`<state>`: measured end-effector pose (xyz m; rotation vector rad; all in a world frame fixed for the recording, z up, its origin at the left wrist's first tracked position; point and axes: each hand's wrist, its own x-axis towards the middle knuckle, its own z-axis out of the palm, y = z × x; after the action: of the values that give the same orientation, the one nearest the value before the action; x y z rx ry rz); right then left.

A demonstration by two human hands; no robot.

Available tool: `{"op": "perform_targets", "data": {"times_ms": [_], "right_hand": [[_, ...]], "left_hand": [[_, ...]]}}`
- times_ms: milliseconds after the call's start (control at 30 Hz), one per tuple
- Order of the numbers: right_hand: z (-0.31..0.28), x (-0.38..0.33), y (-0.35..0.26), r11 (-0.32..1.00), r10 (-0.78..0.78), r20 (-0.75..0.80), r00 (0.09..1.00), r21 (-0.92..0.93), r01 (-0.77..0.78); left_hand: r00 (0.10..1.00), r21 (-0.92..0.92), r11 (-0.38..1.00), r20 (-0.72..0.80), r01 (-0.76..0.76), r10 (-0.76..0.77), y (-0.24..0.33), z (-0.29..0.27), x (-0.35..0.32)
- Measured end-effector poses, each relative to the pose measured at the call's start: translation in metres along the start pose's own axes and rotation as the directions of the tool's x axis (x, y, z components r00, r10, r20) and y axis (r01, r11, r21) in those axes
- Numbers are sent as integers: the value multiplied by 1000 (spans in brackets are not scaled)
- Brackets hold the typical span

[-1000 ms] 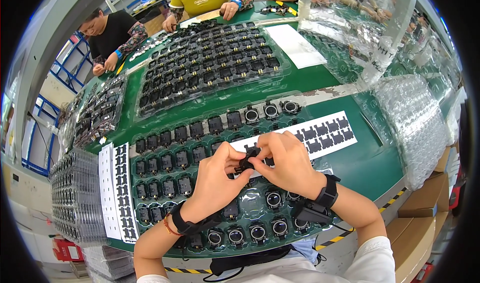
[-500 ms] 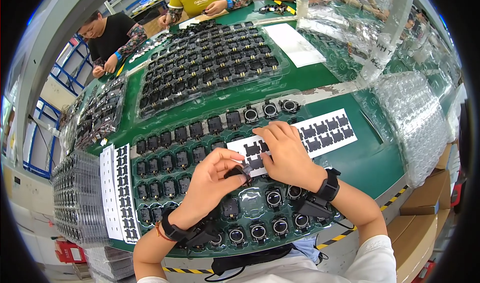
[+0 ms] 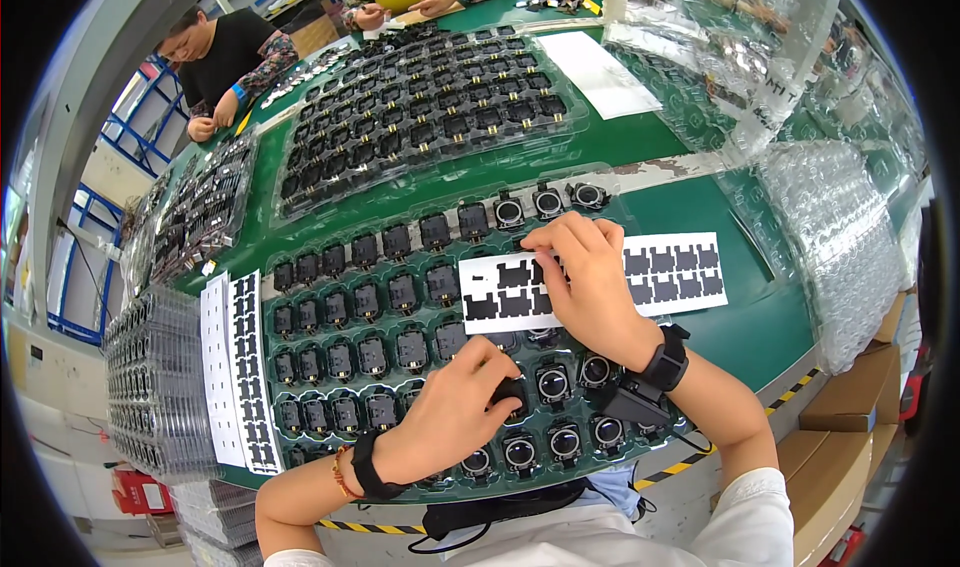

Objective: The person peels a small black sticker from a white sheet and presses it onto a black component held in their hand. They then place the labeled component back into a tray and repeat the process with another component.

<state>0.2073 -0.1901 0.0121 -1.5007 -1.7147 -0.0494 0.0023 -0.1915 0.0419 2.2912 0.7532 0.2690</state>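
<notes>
My left hand (image 3: 450,412) is closed around a small black module (image 3: 509,395), its fingers bent down over a pocket of the near clear plastic tray (image 3: 592,464). The hand hides most of that module. Higher up, my right hand (image 3: 592,282) has curled fingers and thumb closed at the upper edge of a white sheet of black die-cut stickers (image 3: 675,302), which lies across the tray. One blank spot shows at the sheet's left end. Around my hands, black modules (image 3: 412,349) fill the left pockets, and modules with round lenses (image 3: 519,452) sit in the front and right ones.
Beyond stands another tray of black parts (image 3: 420,112), with a white sheet (image 3: 598,75) beside it. Left are more sticker sheets (image 3: 250,372) and stacked clear trays (image 3: 160,387). Bubble wrap (image 3: 835,247) and cardboard boxes (image 3: 840,407) line the right. Two co-workers sit across the table.
My left hand has moved down with the black module, from beside the sheet to a tray pocket. The sheet has turned slightly clockwise under my right hand, whose fingers have drawn to its upper edge.
</notes>
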Motion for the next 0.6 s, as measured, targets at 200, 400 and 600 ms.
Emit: {"op": "perform_targets", "data": {"times_ms": [200, 400, 600], "right_hand": [[-4, 3, -1, 996, 5, -128, 992, 94, 7], [-5, 3, -4, 966, 92, -204, 975, 258, -37], [-6, 3, -12, 930, 51, -142, 989, 367, 5]], "left_hand": [[973, 361, 913, -58, -190, 225, 0, -4, 1], [948, 43, 974, -245, 221, -204, 0, -27, 8], [816, -361, 921, -571, -146, -94, -29, -19, 33]]}}
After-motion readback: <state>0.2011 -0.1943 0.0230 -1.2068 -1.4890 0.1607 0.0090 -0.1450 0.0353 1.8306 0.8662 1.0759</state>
